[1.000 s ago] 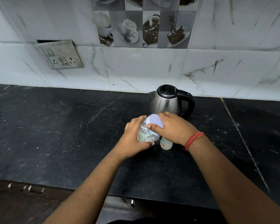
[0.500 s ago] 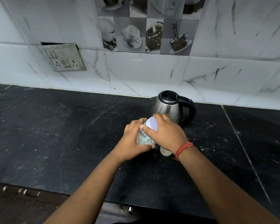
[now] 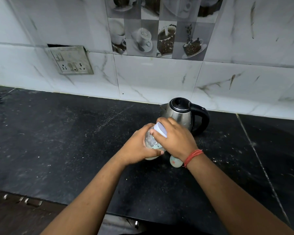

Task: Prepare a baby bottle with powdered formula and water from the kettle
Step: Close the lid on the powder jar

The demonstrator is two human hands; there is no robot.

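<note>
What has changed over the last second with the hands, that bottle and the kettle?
Very little. The right hand has shifted its fingers round the pale collar of the baby bottle, as if twisting it. The left hand still grips the bottle's body, tilted as before. The kettle and the small cap on the black counter have not moved; only the camera drifted.

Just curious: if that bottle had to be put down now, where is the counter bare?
The dark countertop lies bare from the hands leftward, below the wall socket, and again right of the kettle. It is crowded by the kettle: both hands grip the bottle there, a small pale object beneath the right wrist.
</note>
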